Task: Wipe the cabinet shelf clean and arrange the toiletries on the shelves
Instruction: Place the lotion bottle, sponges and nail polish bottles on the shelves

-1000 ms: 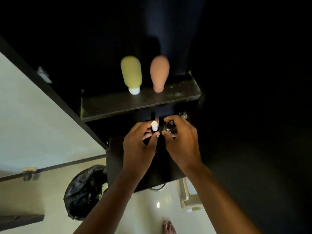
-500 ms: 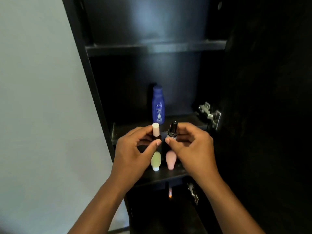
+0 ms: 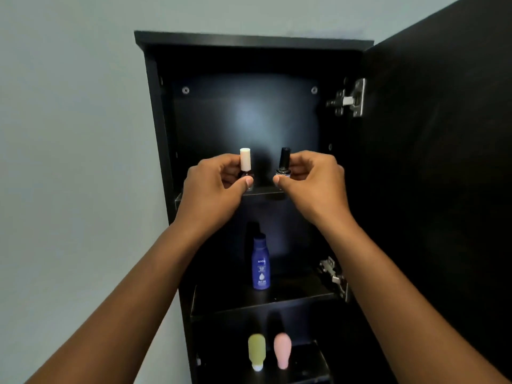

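My left hand (image 3: 213, 187) pinches a small dark bottle with a cream cap (image 3: 245, 159), held upright at the front of the top shelf (image 3: 263, 192). Beside it, my right hand (image 3: 313, 184) pinches a small bottle with a black cap (image 3: 284, 162) at the same height. Whether the bottles touch the shelf is hidden by my fingers. One shelf down stands a blue lotion bottle (image 3: 260, 263). On the lowest visible shelf a yellow-green squeeze bottle (image 3: 256, 353) and a pink squeeze bottle (image 3: 282, 353) stand cap down, side by side.
The black cabinet (image 3: 155, 106) hangs on a pale wall (image 3: 69, 162). Its door (image 3: 443, 162) stands wide open on the right, with metal hinges (image 3: 349, 99) at the upper and middle right edge. The middle shelf (image 3: 299, 295) has room right of the blue bottle.
Both hands rose with their small bottles from the lower shelves up to the top shelf and spread slightly apart. The view tilted up with them.
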Action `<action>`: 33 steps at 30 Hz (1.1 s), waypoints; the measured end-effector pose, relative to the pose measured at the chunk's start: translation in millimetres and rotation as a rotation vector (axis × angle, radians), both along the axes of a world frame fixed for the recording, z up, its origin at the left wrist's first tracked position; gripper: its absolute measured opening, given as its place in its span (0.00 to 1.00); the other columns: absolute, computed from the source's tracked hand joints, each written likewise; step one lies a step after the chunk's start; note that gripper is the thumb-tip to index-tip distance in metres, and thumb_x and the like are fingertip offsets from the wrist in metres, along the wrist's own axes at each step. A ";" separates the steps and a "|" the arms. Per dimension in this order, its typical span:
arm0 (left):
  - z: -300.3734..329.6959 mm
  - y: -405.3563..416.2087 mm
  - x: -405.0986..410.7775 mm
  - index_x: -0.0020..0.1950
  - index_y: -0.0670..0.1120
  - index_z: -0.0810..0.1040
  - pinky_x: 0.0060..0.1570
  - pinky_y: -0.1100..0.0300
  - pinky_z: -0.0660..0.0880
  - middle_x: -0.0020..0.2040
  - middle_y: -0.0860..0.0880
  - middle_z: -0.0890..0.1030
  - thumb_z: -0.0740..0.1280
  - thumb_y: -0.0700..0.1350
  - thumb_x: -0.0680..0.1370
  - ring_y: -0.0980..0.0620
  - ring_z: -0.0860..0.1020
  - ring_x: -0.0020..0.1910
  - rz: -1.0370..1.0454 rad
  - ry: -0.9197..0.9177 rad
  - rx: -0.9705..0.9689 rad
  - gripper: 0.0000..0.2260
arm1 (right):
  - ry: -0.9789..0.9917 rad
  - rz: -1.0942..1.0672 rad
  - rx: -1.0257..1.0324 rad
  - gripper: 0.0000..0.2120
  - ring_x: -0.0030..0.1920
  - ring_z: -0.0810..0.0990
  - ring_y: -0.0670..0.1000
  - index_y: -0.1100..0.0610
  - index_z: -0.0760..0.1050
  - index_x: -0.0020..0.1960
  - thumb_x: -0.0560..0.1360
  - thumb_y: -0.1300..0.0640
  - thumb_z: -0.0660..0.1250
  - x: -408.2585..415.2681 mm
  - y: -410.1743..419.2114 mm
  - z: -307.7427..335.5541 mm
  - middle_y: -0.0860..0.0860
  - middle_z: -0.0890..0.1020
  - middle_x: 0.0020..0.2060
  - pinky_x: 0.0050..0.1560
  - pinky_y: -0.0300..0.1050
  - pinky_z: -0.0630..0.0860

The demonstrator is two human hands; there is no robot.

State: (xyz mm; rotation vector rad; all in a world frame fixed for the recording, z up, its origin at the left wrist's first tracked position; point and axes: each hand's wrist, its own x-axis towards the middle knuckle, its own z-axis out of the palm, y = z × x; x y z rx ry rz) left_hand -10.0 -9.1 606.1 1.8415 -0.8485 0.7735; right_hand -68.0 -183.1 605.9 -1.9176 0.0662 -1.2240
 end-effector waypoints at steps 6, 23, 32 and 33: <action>23.6 -24.9 54.1 0.53 0.51 0.86 0.58 0.48 0.82 0.44 0.52 0.87 0.79 0.43 0.74 0.52 0.85 0.48 0.072 0.206 0.050 0.09 | 0.139 -0.042 -0.006 0.12 0.42 0.85 0.46 0.51 0.84 0.47 0.66 0.58 0.82 45.1 -16.6 20.9 0.46 0.86 0.37 0.50 0.45 0.83; 19.3 -51.7 104.1 0.36 0.57 0.80 0.58 0.50 0.82 0.49 0.45 0.87 0.80 0.47 0.69 0.44 0.85 0.52 0.248 0.421 0.098 0.10 | 0.269 -0.171 -0.086 0.16 0.52 0.84 0.56 0.52 0.82 0.56 0.69 0.57 0.79 84.9 -34.8 10.4 0.52 0.86 0.47 0.50 0.40 0.76; 18.8 -42.3 100.6 0.56 0.50 0.85 0.56 0.47 0.83 0.52 0.48 0.87 0.82 0.52 0.58 0.47 0.86 0.52 0.172 0.494 0.002 0.26 | 0.263 -0.239 -0.161 0.22 0.56 0.83 0.58 0.54 0.81 0.60 0.68 0.51 0.79 80.5 -34.9 7.3 0.54 0.86 0.51 0.53 0.45 0.78; 18.6 -39.4 93.9 0.64 0.48 0.82 0.60 0.47 0.82 0.57 0.48 0.86 0.83 0.50 0.62 0.47 0.84 0.56 0.189 0.455 -0.009 0.32 | 0.237 -0.258 -0.163 0.23 0.56 0.83 0.57 0.53 0.80 0.61 0.69 0.51 0.79 76.7 -34.6 6.1 0.53 0.86 0.51 0.55 0.46 0.78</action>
